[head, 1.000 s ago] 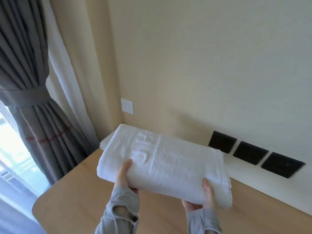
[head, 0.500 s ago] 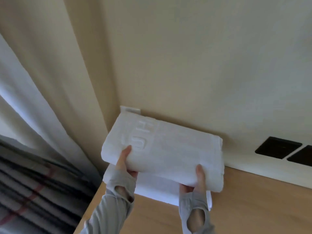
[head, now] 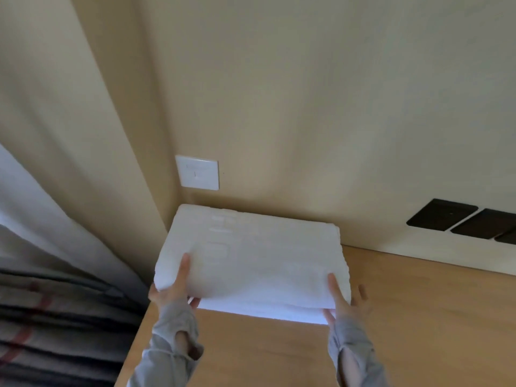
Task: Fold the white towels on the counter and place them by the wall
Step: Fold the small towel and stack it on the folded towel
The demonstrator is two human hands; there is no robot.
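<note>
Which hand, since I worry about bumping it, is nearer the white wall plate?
Left. The left hand grips the folded towel's near-left corner, below the wall plate; the right hand holds the near-right corner, farther off to the right.

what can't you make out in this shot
Head view:
Lower towel: only its front edge shows; the top towel covers the rest.
Left hand and right hand: most fingers hidden under the top towel.
Top towel's embossed letters: washed out, unreadable.
Black wall panels: cut off by the right edge.
</note>
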